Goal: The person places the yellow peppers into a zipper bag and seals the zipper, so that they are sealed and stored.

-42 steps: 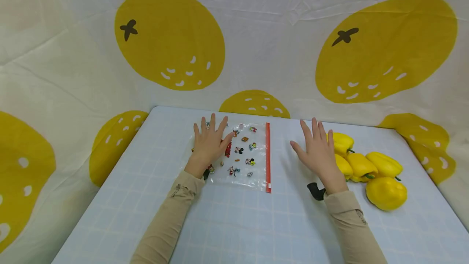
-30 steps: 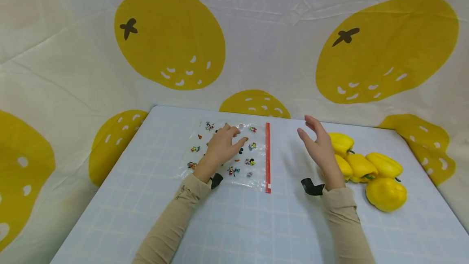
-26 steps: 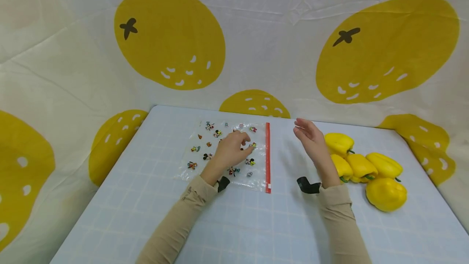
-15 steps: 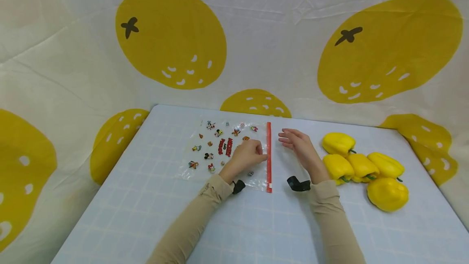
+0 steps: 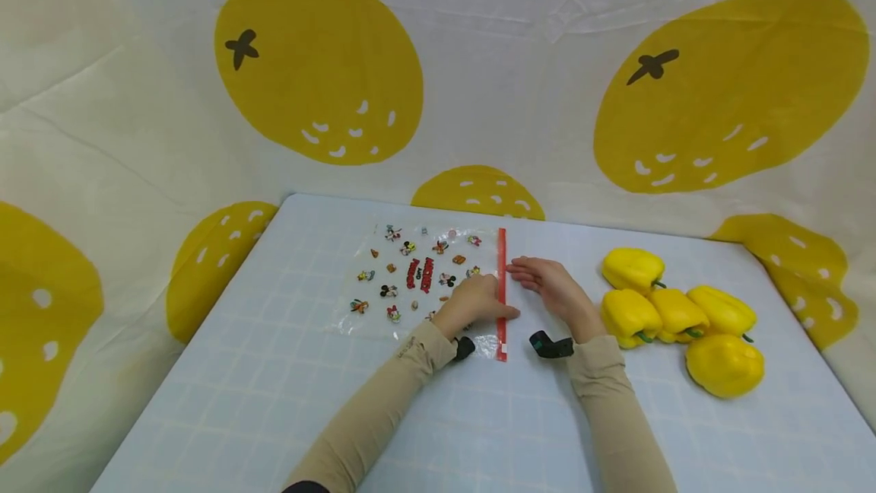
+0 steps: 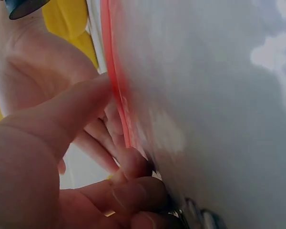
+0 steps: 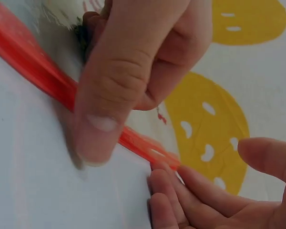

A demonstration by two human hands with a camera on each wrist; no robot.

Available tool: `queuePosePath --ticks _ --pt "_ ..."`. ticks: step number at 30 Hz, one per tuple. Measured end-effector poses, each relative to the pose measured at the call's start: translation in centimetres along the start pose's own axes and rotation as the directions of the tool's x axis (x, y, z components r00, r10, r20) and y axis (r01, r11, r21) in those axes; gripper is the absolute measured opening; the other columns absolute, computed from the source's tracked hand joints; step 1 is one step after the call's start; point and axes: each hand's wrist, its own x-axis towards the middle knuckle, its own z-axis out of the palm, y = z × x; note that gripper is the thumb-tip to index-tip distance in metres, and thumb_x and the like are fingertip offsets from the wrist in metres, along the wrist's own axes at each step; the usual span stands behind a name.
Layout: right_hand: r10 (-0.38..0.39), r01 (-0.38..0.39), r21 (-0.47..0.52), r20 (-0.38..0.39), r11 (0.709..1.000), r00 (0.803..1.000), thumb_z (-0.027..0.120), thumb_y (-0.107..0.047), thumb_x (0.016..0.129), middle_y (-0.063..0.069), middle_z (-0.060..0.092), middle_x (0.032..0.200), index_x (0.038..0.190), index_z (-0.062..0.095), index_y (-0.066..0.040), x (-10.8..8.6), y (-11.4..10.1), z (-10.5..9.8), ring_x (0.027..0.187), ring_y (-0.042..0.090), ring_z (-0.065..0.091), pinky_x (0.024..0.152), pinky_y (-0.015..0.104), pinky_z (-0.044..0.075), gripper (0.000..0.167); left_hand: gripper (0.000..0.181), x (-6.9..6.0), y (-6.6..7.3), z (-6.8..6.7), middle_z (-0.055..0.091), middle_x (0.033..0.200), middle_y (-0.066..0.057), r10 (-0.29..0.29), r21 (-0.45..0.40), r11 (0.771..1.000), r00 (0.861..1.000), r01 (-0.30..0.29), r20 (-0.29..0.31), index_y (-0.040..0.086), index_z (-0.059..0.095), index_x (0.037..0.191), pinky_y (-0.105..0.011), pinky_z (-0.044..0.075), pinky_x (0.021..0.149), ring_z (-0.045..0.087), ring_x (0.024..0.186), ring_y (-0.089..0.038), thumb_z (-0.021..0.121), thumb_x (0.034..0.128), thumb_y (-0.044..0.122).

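A clear plastic zip bag with printed cartoon figures and a red zip edge lies flat on the table. My left hand is over its right side. Seen from the right wrist, the left thumb crosses the red zip strip, and the other fingers curl behind it, gripping the edge. My right hand is just right of the strip, thumb apart and fingers extended. Its fingertips touch or nearly touch the strip's far end. Part of the bag is hidden beneath the left hand.
Several yellow bell peppers are grouped on the table to the right of my right hand. A white cloth with yellow fruit prints hangs behind and beside the table. Black wrist cameras are on both wrists.
My left hand has slid right from the bag's middle to its red edge, its spread fingers now curled. My right hand has moved left, away from the peppers, toward that edge.
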Motion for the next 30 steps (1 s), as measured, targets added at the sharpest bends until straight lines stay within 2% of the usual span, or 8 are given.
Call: queuePosePath --ticks 4,10,15,17,19,23,26,30 --pt "-0.009 0.009 -0.005 0.022 1.000 1.000 0.037 -0.022 0.108 0.027 0.044 0.147 0.146 0.035 0.011 -0.1 0.5 -0.3 0.124 0.027 0.052 0.106 0.031 0.040 0.050 0.034 -0.1 0.0 0.2 0.050 0.067 -0.002 -0.001 0.027 1.000 1.000 0.000 0.011 0.009 0.057 0.081 -0.027 0.037 0.053 0.047 0.058 -0.016 0.077 0.0846 0.036" --pt "-0.019 0.020 -0.056 0.019 0.998 1.000 0.035 -0.021 0.108 0.027 0.046 0.145 0.145 0.038 0.010 -0.5 0.7 -0.2 0.127 0.031 0.050 0.107 0.034 0.039 0.048 0.027 -0.1 -0.7 0.1 0.047 0.065 0.000 0.032 -0.020 0.999 0.999 -0.032 0.013 0.009 0.054 0.076 -0.026 0.036 0.050 0.045 0.056 -0.013 0.072 0.0876 0.027" --pt "-0.034 0.031 -0.205 -0.013 0.978 0.999 0.040 -0.022 0.107 0.025 0.051 0.141 0.141 0.046 0.009 -0.9 0.6 0.4 0.125 0.036 0.051 0.109 0.041 0.038 0.046 0.031 -0.1 -1.4 -0.1 0.042 0.059 0.003 0.103 -0.085 0.991 0.995 -0.103 -0.010 0.012 0.049 0.066 -0.024 0.032 0.049 0.041 0.052 -0.011 0.068 0.0887 0.021" --pt "-0.044 0.033 -0.272 -0.031 0.962 0.999 0.043 -0.024 0.106 0.025 0.053 0.138 0.139 0.048 0.008 -1.1 0.5 0.6 0.121 0.035 0.054 0.107 0.042 0.041 0.046 0.033 -0.1 -1.5 -0.3 0.040 0.058 0.003 0.133 -0.110 0.985 0.991 -0.135 -0.020 0.012 0.047 0.064 -0.024 0.031 0.049 0.040 0.052 -0.011 0.067 0.0888 0.019" --pt "-0.049 0.033 -0.296 -0.045 0.954 0.998 0.045 -0.023 0.105 0.026 0.056 0.134 0.137 0.049 0.009 -1.1 0.5 0.9 0.116 0.034 0.058 0.103 0.040 0.045 0.046 0.032 -0.2 -1.7 -0.4 0.041 0.058 0.004 0.156 -0.128 0.979 0.987 -0.158 -0.024 0.012 0.047 0.064 -0.023 0.032 0.049 0.041 0.051 -0.010 0.066 0.0892 0.017" --pt "-0.039 0.024 -0.198 -0.072 0.980 0.997 0.050 -0.017 0.103 0.026 0.063 0.119 0.132 0.050 0.015 -1.2 0.7 1.7 0.094 0.024 0.068 0.088 0.034 0.054 0.043 0.029 -0.4 -1.7 -0.7 0.042 0.059 0.003 0.165 -0.169 0.971 0.986 -0.168 -0.029 0.011 0.049 0.067 -0.023 0.032 0.050 0.042 0.053 -0.011 0.064 0.0914 0.017" --pt "-0.032 0.023 -0.118 -0.076 0.993 0.997 0.052 -0.011 0.101 0.020 0.068 0.101 0.126 0.050 0.019 -1.1 0.9 2.4 0.077 0.016 0.069 0.076 0.029 0.057 0.040 0.029 -0.6 -1.6 -1.0 0.042 0.060 0.002 0.152 -0.190 0.969 0.988 -0.156 -0.038 0.010 0.051 0.069 -0.024 0.031 0.050 0.043 0.054 -0.011 0.064 0.0936 0.018" --pt "-0.039 0.028 -0.130 -0.084 0.991 0.996 0.055 -0.007 0.098 0.007 0.068 0.081 0.121 0.054 0.020 -1.1 1.1 3.0 0.065 0.012 0.065 0.067 0.026 0.057 0.035 0.028 -1.0 -1.4 -1.4 0.041 0.060 0.001 0.150 -0.197 0.967 0.986 -0.163 -0.079 0.009 0.050 0.070 -0.024 0.031 0.050 0.043 0.054 -0.012 0.063 0.0937 0.018"
